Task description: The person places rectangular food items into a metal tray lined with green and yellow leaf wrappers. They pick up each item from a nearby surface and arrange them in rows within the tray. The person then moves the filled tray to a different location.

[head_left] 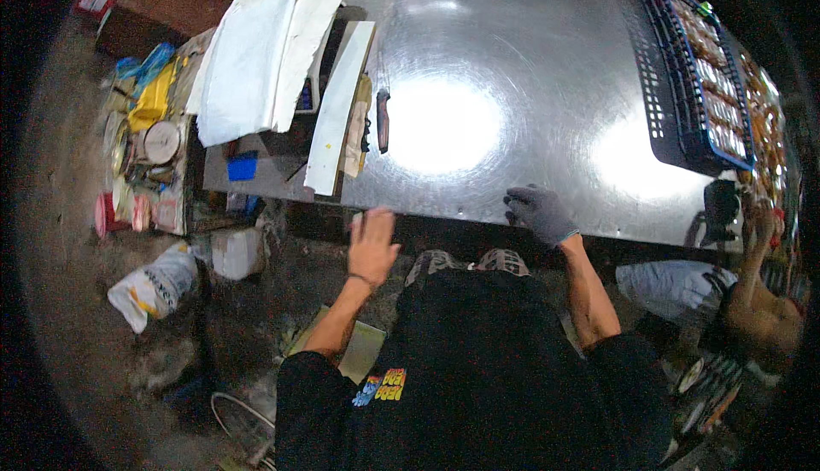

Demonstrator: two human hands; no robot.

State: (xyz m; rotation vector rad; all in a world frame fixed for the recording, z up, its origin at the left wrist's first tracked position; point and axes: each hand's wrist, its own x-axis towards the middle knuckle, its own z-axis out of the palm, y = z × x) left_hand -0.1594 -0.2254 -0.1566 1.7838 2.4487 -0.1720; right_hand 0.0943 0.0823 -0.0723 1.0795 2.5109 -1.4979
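My left hand [373, 245] is bare and slightly smeared, its fingers stretched out at the near edge of the metal table [547, 70]. It holds nothing. My right hand [541, 212] wears a grey glove and rests on the table's near edge, fingers apart and with nothing visible in them. Beyond my left hand lies a knife [383, 121] with a dark brown handle, its thin blade pointing away. Left of the knife is a long white board [340, 117], with a tan strip [357, 127] along its right side.
A large white sheet [252, 61] leans over the table's left side, near a small blue piece [243, 166]. Blue plastic crates [713, 142] with clear-wrapped packs stand at the right. Another person's arm [756, 245] shows at the far right. A white sack [158, 287] lies lower left.
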